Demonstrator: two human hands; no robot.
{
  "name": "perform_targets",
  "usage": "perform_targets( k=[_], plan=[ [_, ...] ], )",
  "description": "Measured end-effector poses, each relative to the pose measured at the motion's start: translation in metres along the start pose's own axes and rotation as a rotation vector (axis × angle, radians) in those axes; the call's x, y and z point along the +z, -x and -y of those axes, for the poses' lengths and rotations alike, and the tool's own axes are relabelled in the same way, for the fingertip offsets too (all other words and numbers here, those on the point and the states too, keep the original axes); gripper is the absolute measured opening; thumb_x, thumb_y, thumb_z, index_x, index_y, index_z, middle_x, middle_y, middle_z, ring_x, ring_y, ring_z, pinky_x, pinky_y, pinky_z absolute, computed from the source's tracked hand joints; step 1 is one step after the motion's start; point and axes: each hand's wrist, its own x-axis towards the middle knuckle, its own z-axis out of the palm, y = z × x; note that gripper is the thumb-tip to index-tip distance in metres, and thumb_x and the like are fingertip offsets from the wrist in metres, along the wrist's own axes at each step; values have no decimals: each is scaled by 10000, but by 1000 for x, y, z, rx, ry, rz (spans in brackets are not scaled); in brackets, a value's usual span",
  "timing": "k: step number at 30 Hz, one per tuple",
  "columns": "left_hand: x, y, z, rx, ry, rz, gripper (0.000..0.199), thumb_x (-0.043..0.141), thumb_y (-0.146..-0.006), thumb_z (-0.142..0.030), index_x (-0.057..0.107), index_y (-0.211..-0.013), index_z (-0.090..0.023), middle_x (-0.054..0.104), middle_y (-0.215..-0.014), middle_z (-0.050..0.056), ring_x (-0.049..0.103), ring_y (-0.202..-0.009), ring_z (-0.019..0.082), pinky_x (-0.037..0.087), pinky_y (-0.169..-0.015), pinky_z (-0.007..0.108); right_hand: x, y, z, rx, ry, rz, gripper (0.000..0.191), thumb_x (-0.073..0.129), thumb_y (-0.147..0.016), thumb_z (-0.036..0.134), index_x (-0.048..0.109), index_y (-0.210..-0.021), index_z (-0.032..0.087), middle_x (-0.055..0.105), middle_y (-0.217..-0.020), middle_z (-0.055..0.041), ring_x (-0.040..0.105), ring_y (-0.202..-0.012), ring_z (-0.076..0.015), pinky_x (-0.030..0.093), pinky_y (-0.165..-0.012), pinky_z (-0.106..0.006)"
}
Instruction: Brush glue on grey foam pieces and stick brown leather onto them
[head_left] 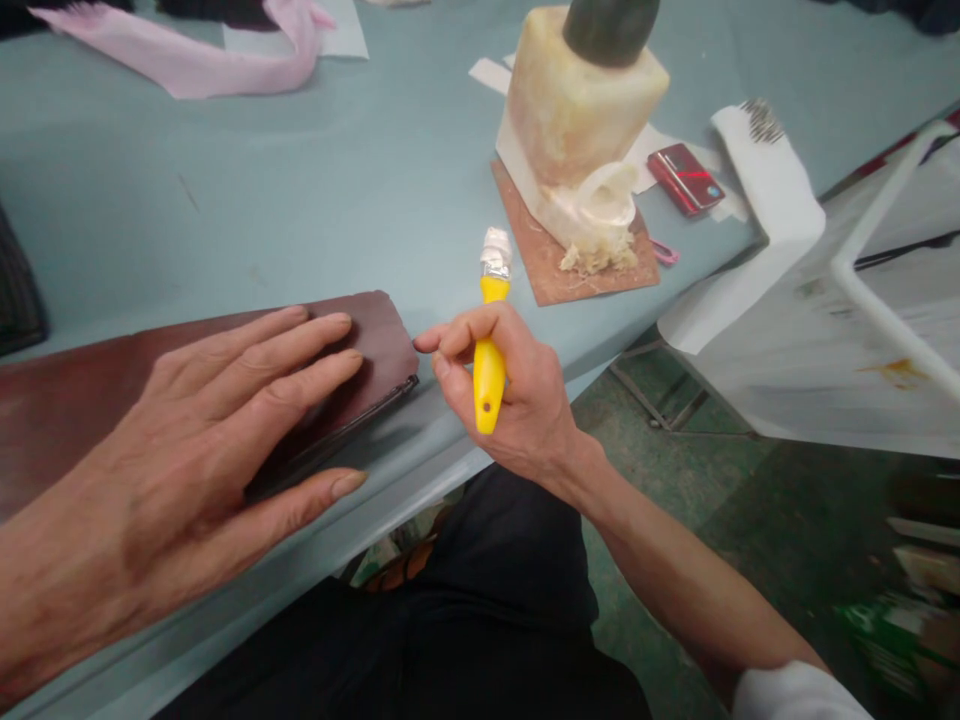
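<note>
My left hand [217, 430] lies flat, fingers spread, on a long dark reddish-brown strip that looks like leather [375, 325] at the table's front edge. The strip's near edge is dark and seems layered. In my right hand [517, 390] is a small brush with a yellow handle [489, 385]. Its bristles point away from me and carry something whitish. One fingertip of that hand is close to the strip's right end; whether it touches I cannot tell. Beyond the brush stands a yellowed, blocky glue-like container [581, 110] with a dark round top and dried lumps at its foot.
The container rests on a brown board [532, 250]. Right of it are a small red box-like object [685, 180] and a white strip [780, 190] hanging over the table edge. A pink cloth [187, 60] lies at the back left. A white-covered stand [847, 330] is at right.
</note>
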Motion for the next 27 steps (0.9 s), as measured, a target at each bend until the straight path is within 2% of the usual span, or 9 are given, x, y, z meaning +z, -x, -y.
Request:
perform_targets(
  k=[2, 6, 8, 11, 15, 22, 27],
  plan=[
    [0, 1, -1, -32, -19, -15, 760, 494, -1049, -747, 345, -1714, -410, 406, -1790, -76, 352, -1677, 244, 228, -1392, 349, 2, -2, 4, 53, -67, -12, 121, 648, -978, 231, 545, -1033, 263, 748, -942, 18, 750, -881, -137, 605, -806, -287],
    [-1, 4, -5, -30, -54, -23, 712, 573, -1074, -556, 341, -1719, -364, 400, -1795, -12, 358, -1679, 275, 258, -1406, 417, 6, -8, 11, 126, -164, -34, 185, 712, -961, 300, 531, -976, 268, 697, -846, 51, 648, -711, -107, 578, -690, -274],
    [-2, 5, -7, -39, -69, -22, 711, 592, -1071, -506, 346, -1717, -341, 406, -1791, 15, 362, -1677, 287, 262, -1407, 442, 8, -11, 11, 176, -186, -28, 243, 760, -953, 345, 533, -995, 270, 688, -849, 58, 641, -722, -105, 583, -695, -273],
    [-2, 5, -9, -47, -68, -41, 708, 595, -1071, -500, 348, -1716, -346, 424, -1781, 19, 372, -1672, 286, 267, -1407, 450, 12, -13, 10, 202, -182, -13, 282, 805, -935, 320, 541, -1022, 270, 670, -867, 64, 641, -748, -101, 595, -724, -275],
    [-3, 5, -10, -54, -79, -38, 692, 595, -1073, -481, 357, -1708, -338, 430, -1776, 27, 369, -1673, 281, 272, -1408, 448, 14, -15, 7, 191, -165, 2, 253, 787, -937, 254, 554, -1037, 270, 634, -861, 69, 627, -733, -97, 603, -716, -271],
    [-6, 7, -11, -77, -82, -51, 678, 616, -1069, -511, 408, -1674, -287, 474, -1740, 68, 395, -1657, 301, 292, -1399, 500, 12, -19, 7, 165, -102, 22, 197, 747, -974, 259, 567, -1053, 263, 636, -877, 50, 649, -783, -117, 628, -761, -288],
    [-5, 7, -10, -118, -80, -72, 695, 610, -1058, -546, 383, -1688, -361, 484, -1733, 21, 423, -1641, 308, 320, -1390, 510, 13, -23, 3, 161, -116, 32, 207, 748, -986, 290, 562, -1073, 264, 614, -850, 57, 614, -738, -113, 618, -723, -288]
  ],
)
